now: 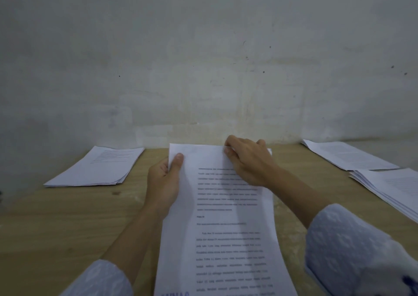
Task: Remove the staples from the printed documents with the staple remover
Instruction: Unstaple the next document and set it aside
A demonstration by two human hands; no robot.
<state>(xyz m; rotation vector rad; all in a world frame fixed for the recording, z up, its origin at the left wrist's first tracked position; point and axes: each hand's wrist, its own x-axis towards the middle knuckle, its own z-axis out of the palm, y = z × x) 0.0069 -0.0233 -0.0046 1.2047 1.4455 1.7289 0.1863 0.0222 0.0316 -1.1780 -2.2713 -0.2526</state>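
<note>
Document (226, 223): white printed sheets, held up over the table (67, 223), centre of view. Lower edge cut off by the frame. Body text blurred, not readable; a short bold heading mid-page and blue lettering at the bottom edge, both too unclear or cropped to read. Whether a staple sits in the top corners cannot be told; the right one is covered.

Left hand (164, 180): grasps the document's left edge near the top, thumb on the front face, fingers hidden behind the paper.

Right hand (246, 160): at the top right corner, fingers curled over the top edge and pinching it. What lies under the fingers is hidden; no tool can be made out.

Left stack (97, 167): flat on the table, well apart from the document; faint print lines, unreadable.

Far right stack (348, 154): by the wall (203, 58), print too faint to read.

Near right stack (389, 189): just in front of the far one, fanned edges, cut off by the right frame.

Sleeves (352, 246): pale, patterned, both cropped at the bottom.
</note>
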